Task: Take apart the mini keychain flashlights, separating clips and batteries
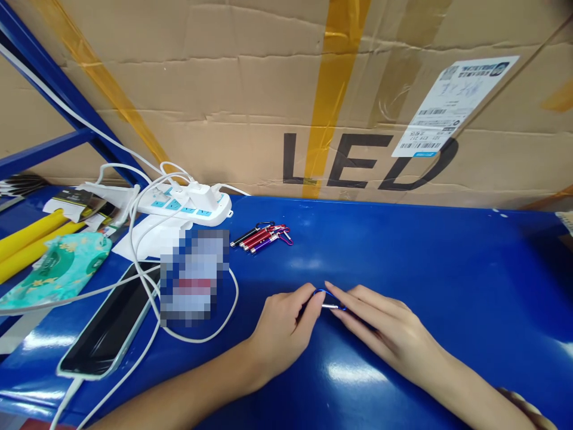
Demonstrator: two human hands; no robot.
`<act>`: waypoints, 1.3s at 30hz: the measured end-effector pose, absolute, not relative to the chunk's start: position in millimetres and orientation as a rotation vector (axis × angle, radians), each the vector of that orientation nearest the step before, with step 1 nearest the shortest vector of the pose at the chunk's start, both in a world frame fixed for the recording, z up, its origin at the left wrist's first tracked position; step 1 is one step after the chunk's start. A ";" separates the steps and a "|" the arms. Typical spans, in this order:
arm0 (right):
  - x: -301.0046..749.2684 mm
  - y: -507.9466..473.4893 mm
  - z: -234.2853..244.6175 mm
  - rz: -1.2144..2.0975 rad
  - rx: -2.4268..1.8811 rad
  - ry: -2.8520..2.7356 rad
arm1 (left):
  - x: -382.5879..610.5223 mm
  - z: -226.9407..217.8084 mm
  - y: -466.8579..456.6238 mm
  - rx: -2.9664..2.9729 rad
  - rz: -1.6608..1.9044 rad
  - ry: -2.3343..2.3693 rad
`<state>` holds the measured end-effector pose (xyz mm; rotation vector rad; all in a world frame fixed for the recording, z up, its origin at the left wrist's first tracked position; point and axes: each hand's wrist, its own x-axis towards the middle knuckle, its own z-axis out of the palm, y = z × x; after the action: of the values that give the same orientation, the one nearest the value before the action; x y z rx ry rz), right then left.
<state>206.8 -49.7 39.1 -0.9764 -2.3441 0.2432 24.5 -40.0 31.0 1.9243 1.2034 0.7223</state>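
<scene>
A small blue carabiner [330, 292] with a silver gate is held between my hands, just above the blue tabletop. My left hand [289, 319] is closed, pinching the carabiner's left end between thumb and forefinger. On the other side, my right hand [389, 325] has its long fingers pressed together around the right end; whatever else lies inside that grip is hidden. Beyond my left hand lies a small pile of metal penlight-like sticks [262, 237] in black, red and purple, with carabiner clips at their ends.
A white power strip [215, 210] with plugs and looping white cables stands at back left. Nearby are a phone [111, 325], a blurred-out rectangular item [192, 280], a teal tissue pack [58, 269] and yellow rods [36, 236]. A large cardboard box [250, 101] rises behind.
</scene>
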 end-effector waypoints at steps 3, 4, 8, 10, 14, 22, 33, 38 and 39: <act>205.3 -49.6 41.1 0.131 -0.993 -2.441 | 25.3 29.0 -40.6 1.971 0.659 1.179; 204.6 -49.7 41.7 0.097 -0.990 -2.462 | 25.6 28.1 -40.9 1.981 0.639 1.167; 201.7 -49.9 43.2 0.065 -0.970 -2.483 | 26.4 25.7 -41.3 1.992 0.597 1.130; 200.9 -49.6 43.2 0.099 -0.970 -2.472 | 26.7 25.8 -41.3 1.990 0.592 1.129; 200.2 -49.0 42.0 0.159 -0.968 -2.447 | 27.3 27.3 -41.1 1.990 0.553 1.163; 202.6 -49.8 39.1 0.197 -1.002 -2.358 | 26.3 29.1 -42.3 1.901 0.546 1.118; 208.3 -46.7 35.7 0.282 -1.142 -2.201 | 28.4 30.6 -44.5 1.861 0.560 1.004; 215.8 -39.3 32.9 0.132 -1.371 -2.192 | 30.4 28.0 -46.2 1.746 0.600 1.061; 219.6 -35.8 31.2 0.058 -1.465 -2.207 | 30.5 27.8 -45.7 1.704 0.611 1.085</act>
<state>219.6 -35.8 31.2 -1.4650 -2.2070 0.0579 30.5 -45.7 27.8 1.7039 1.0854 0.6113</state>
